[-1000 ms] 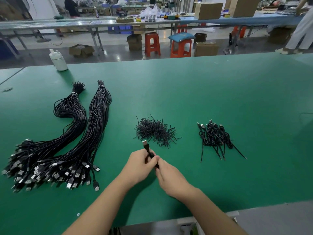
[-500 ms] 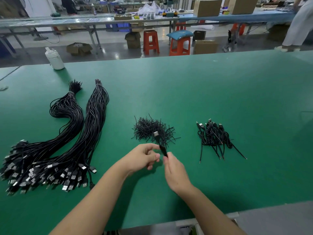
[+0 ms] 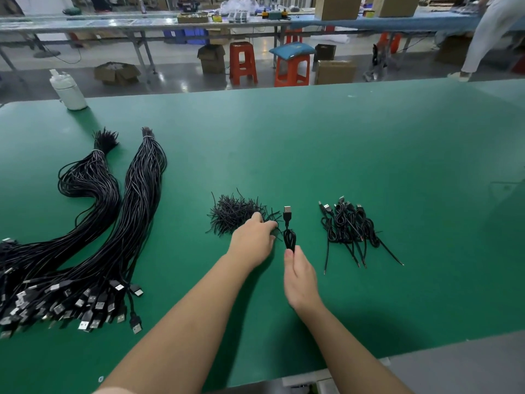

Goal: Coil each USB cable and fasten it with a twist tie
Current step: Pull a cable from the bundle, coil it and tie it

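Note:
My right hand [image 3: 299, 275] pinches the lower end of a coiled black USB cable [image 3: 289, 233], whose plug points away from me. My left hand [image 3: 252, 240] rests on the near right edge of the pile of black twist ties [image 3: 233, 213], fingers among the ties; whether it grips one is hidden. Two long bundles of uncoiled black USB cables [image 3: 93, 237] lie at the left, plugs toward me. A small heap of coiled, tied cables [image 3: 350, 226] lies at the right.
The green table [image 3: 369, 155] stretches far back. A white plastic bottle [image 3: 68, 91] stands at its far left edge. Beyond the table are orange stools [image 3: 243, 62], cardboard boxes and another workbench, with a person standing at the far right.
My left hand let go of the coiled cable and moved forward onto the twist tie pile. My right hand carried the coil slightly right and forward, alone.

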The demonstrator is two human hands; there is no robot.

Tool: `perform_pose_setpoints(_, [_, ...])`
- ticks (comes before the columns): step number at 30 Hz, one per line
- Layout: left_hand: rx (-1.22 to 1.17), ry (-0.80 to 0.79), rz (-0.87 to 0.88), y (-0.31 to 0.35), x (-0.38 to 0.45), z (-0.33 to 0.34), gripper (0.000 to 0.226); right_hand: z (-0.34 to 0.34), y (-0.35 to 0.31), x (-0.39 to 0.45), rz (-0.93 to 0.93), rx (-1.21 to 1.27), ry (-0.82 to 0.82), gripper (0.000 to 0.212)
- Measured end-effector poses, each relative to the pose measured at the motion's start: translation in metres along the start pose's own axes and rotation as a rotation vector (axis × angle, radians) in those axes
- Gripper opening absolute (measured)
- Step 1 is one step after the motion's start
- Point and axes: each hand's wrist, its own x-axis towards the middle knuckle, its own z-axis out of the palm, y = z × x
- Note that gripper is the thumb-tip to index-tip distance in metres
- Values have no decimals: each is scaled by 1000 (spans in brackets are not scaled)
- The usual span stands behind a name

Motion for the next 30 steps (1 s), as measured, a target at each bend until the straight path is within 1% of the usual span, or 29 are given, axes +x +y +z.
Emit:
perform_pose_setpoints(1, [18,-34,-1,-2,4,-1,33,0,1,0,-8,2,-2,53])
perform_pose_setpoints(3, [16,-54,9,-9,11,-1,27,2,2,0,-21,-9,5,47])
perform_pose_setpoints(7, [-9,38,61,-18,9,2,17,3,4,0,-48,-29,14,28])
perform_pose_setpoints(8, [-45,74,59,-19,7,3,16,3,3,0,-53,-44,12,30])
perform_pose_setpoints(10, [-185,165,21,-21,5,1,13,4,4,1,-55,-71,9,35])
perform_pose_setpoints(12, [-394,259,-60,-21,4,-3,8,4,4,1,-64,-74,1,35])
perform_pose_setpoints(14, [-582,300,-133,-24,2,-10,9,4,5,0,-75,-91,-17,34])
perform_pose_setpoints(19, [-759,377,-257,-42,-15,-23,20,4,7,-2,-88,-88,-38,35])
perform_pose_setpoints(21, [-851,335,-308,-47,-31,-19,21,5,7,-3,-96,-99,-44,35])
perform_pose_setpoints(25, [-1019,131,-370,-42,-70,7,10,7,6,-5,-172,-185,-73,30])
perform_pose_setpoints(28, [-1031,132,-384,-34,-81,17,7,7,5,-8,-308,-350,-146,24])
perform_pose_setpoints(30, [-1004,126,-403,-31,-80,17,10,8,4,-10,-406,-467,-184,21])
